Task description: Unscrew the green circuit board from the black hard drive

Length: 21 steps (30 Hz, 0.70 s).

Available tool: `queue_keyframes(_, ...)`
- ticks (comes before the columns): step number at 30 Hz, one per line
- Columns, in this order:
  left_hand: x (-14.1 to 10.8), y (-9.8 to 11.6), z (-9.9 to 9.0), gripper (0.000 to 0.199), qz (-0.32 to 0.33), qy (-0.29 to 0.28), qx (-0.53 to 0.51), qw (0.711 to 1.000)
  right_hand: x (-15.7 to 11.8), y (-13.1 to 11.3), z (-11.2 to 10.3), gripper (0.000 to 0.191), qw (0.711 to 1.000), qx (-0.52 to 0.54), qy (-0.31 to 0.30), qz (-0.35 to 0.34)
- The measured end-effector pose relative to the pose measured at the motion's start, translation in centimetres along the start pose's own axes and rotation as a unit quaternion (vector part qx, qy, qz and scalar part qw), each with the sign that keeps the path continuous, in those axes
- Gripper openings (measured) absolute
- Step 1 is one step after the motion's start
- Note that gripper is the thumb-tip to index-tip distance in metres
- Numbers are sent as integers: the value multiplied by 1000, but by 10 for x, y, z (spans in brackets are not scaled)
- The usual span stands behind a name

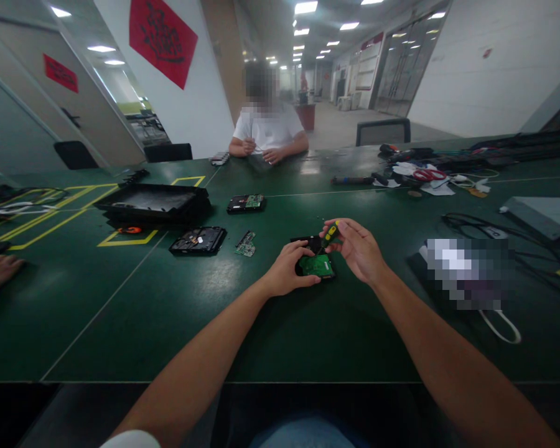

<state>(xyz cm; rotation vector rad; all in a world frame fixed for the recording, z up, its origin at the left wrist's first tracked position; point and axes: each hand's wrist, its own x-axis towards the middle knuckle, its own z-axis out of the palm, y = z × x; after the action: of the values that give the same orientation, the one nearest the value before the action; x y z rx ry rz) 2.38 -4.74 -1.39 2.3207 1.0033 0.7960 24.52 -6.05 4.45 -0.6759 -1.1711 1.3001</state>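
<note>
A hard drive (318,266) with a green circuit board facing up lies on the green table before me. My left hand (292,267) grips its left side, thumb along the near edge and fingers at the far one. Above the board, my right hand (357,249) pinches a yellow and black screwdriver (330,234), tilted with its lower end toward the drive. Whether the tip touches a screw is too small to tell. To the left lie a loose circuit board (246,244), a second hard drive (198,240) and a third drive (246,203).
Black plastic trays (154,202) are stacked at the left, an orange item (129,230) beside them. Across the table sits a person (270,134) holding something small. Cables (536,249), a grey metal box (541,214) and red scissors (429,175) lie right. Another person's hand (0,269) rests far left.
</note>
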Motion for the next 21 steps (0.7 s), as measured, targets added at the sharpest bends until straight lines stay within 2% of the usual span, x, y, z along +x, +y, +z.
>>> queue_keyframes(6, 0, 0, 0, 66, 4, 2, 4, 1000, 1, 0, 0, 30, 999, 46, 0, 10)
queue_keyframes(18, 0, 0, 0, 66, 3, 3, 1, 1000, 0, -1, -1, 21, 1000, 13, -4, -4)
queue_keyframes(21, 0, 0, 0, 65, 7, 3, 3, 1000, 1, 0, -2, 25, 1000, 25, -12, -2)
